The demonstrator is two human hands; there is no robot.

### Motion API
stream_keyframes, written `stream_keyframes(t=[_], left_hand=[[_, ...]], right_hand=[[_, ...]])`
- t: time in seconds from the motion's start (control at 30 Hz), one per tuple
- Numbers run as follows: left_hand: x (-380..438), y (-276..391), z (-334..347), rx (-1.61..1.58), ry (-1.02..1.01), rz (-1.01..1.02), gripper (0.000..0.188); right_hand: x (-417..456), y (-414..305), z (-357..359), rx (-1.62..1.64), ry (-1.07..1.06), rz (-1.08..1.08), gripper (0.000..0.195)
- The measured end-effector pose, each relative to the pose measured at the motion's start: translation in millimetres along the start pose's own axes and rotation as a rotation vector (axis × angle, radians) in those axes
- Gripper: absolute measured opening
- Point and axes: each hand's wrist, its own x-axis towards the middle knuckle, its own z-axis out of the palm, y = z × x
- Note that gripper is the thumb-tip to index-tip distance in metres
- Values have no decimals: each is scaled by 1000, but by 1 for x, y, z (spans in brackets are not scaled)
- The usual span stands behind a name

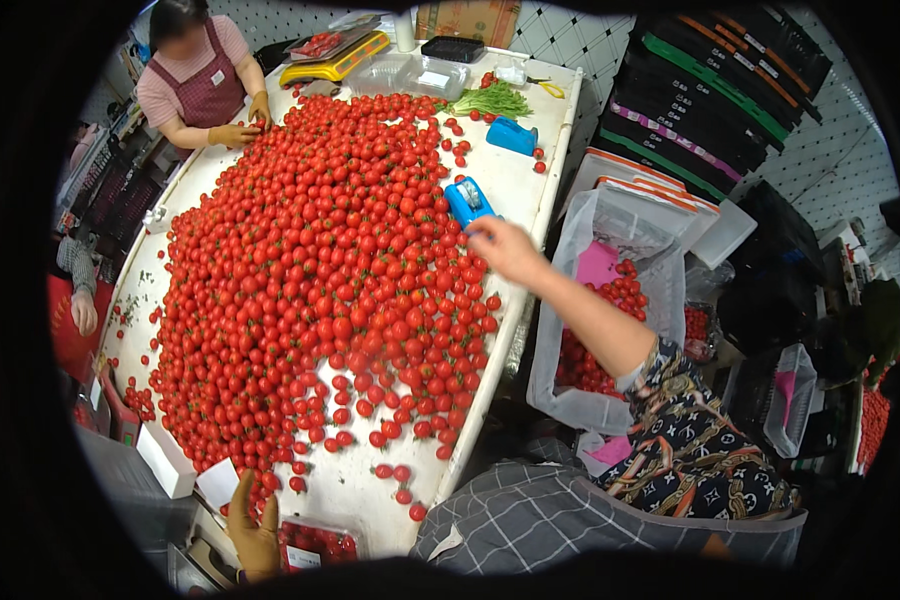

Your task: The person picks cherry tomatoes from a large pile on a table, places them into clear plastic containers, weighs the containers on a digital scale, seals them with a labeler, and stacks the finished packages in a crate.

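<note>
My bare right hand reaches across the table's right side, slightly blurred. Its thumb and fingers are drawn together at the near end of a blue tape dispenser; whether they grip tape or the dispenser is unclear. At the bottom left my left hand, in a tan glove, has its fingers apart and holds nothing visible. Just right of it lies a clear plastic punnet of cherry tomatoes with a printed label. A large heap of cherry tomatoes covers much of the white table.
Across the table a gloved co-worker handles tomatoes. A second blue dispenser, scissors and a yellow scale stand at the far end. A plastic crate with tomatoes sits beside the table's right edge. Another person's hand shows left.
</note>
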Motion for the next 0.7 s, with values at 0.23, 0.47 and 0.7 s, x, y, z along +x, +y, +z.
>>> stream_keyframes(t=[0.23, 0.47, 0.7], left_hand=[[44, 64, 74, 124, -117, 146, 47], [84, 101, 119, 292, -220, 314, 45], [99, 108, 129, 294, -286, 319, 42]], right_hand=[[92, 84, -15, 122, -147, 447, 22], [104, 88, -31, 362, -470, 651, 21], [111, 73, -35, 389, -517, 675, 15]])
